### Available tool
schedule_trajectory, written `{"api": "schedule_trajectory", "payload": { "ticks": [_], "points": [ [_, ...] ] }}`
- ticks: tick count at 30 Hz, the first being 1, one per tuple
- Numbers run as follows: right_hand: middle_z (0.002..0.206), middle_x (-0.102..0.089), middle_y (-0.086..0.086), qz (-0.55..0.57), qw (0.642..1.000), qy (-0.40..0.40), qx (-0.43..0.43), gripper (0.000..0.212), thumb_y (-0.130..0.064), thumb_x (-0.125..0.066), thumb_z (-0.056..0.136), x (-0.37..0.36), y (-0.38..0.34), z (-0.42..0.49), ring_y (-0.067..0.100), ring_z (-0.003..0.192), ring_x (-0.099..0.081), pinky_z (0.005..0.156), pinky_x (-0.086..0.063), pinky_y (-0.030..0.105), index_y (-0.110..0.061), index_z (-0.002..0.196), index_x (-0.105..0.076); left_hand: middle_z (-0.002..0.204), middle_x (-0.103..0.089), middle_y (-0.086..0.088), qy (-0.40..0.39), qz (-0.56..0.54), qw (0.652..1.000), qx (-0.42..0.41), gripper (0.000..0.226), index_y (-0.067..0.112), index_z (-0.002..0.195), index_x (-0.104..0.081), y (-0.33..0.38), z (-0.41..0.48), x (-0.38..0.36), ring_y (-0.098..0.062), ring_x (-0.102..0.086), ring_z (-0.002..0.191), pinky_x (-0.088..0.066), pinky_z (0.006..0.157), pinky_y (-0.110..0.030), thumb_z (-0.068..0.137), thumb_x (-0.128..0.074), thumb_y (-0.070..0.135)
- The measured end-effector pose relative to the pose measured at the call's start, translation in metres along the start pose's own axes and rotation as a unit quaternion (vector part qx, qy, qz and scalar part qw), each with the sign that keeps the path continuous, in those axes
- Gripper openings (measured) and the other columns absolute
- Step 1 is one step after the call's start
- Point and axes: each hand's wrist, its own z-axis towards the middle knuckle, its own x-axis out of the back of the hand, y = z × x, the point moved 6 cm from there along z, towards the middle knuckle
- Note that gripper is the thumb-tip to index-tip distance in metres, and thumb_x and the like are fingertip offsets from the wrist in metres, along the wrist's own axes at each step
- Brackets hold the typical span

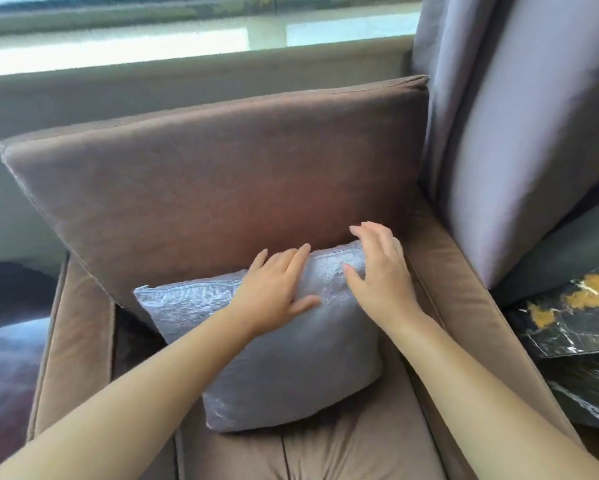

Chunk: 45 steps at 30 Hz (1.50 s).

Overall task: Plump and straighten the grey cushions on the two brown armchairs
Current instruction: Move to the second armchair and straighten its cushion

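A shiny grey cushion [284, 362] leans against the back pad of a brown armchair [201, 188], tilted with its right top corner higher. My left hand [273, 285] lies flat on the cushion's upper edge, fingers spread. Just to its right, my right hand [377, 271] rests at the cushion's top right corner, fingers apart and slightly lifted. Neither hand grips the fabric. Only this one armchair and one cushion are in view.
A grey curtain [519, 133] hangs at the right, beside the chair's right armrest [464, 306]. A black and gold marble side table [575, 320] stands lower right. A window sill [187, 81] runs behind the chair. Dark floor shows at the left.
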Motion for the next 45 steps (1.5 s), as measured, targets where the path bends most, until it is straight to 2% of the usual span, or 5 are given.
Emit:
{"api": "schedule_trajectory", "payload": {
  "ticks": [7, 19, 33, 38, 45],
  "points": [
    [0.148, -0.042, -0.001, -0.224, 0.889, -0.375, 0.136, 0.111, -0.08, -0.063, 0.066, -0.075, -0.025, 0.025, 0.021, 0.14, -0.035, 0.12, -0.005, 0.062, -0.028, 0.154, -0.021, 0.11, -0.065, -0.004, -0.006, 0.158, 0.986, 0.048, 0.118, 0.015, 0.147, -0.042, -0.067, -0.07, 0.009, -0.031, -0.064, 0.097, -0.04, 0.096, -0.066, 0.066, -0.025, 0.099],
    [0.079, -0.055, -0.006, -0.311, 0.884, -0.319, 0.146, 0.073, -0.083, -0.061, 0.066, -0.047, 0.022, 0.036, 0.025, 0.086, -0.064, 0.065, -0.035, 0.038, -0.019, 0.093, -0.038, 0.079, -0.046, 0.005, -0.096, 0.093, 0.979, 0.154, 0.089, 0.023, 0.096, -0.029, -0.109, -0.096, 0.025, -0.028, -0.066, 0.078, -0.04, 0.057, -0.037, 0.058, -0.03, 0.103],
    [0.099, -0.064, -0.009, -0.321, 0.905, -0.26, 0.105, 0.052, -0.068, -0.065, 0.076, -0.037, 0.039, 0.049, 0.02, 0.1, -0.062, 0.081, -0.045, 0.041, -0.026, 0.103, -0.051, 0.088, -0.06, 0.001, 0.0, 0.158, 0.982, 0.108, 0.09, 0.021, 0.093, -0.048, -0.136, -0.095, 0.039, -0.027, -0.064, 0.086, -0.044, 0.071, -0.04, 0.062, -0.019, 0.101],
    [0.12, -0.053, -0.001, 0.064, 0.972, -0.177, -0.14, 0.054, -0.041, -0.078, 0.08, -0.011, 0.074, 0.04, 0.017, 0.106, -0.056, 0.094, -0.045, 0.035, -0.025, 0.127, -0.056, 0.089, -0.061, 0.007, 0.081, 0.044, 0.971, 0.22, 0.059, 0.024, 0.1, -0.06, -0.174, -0.141, 0.064, -0.021, -0.063, 0.087, -0.044, 0.075, -0.04, 0.076, -0.057, 0.078],
    [0.106, -0.071, 0.002, 0.443, 0.808, -0.102, -0.375, 0.012, -0.024, -0.055, 0.101, -0.037, 0.097, -0.009, 0.019, 0.103, -0.063, 0.088, -0.048, 0.04, -0.018, 0.098, -0.065, 0.089, -0.075, 0.005, 0.248, -0.672, 0.568, 0.405, 0.012, 0.016, 0.1, -0.069, -0.145, -0.18, 0.002, -0.015, -0.065, 0.09, -0.052, 0.084, -0.032, 0.099, -0.056, 0.015]
  ]
}}
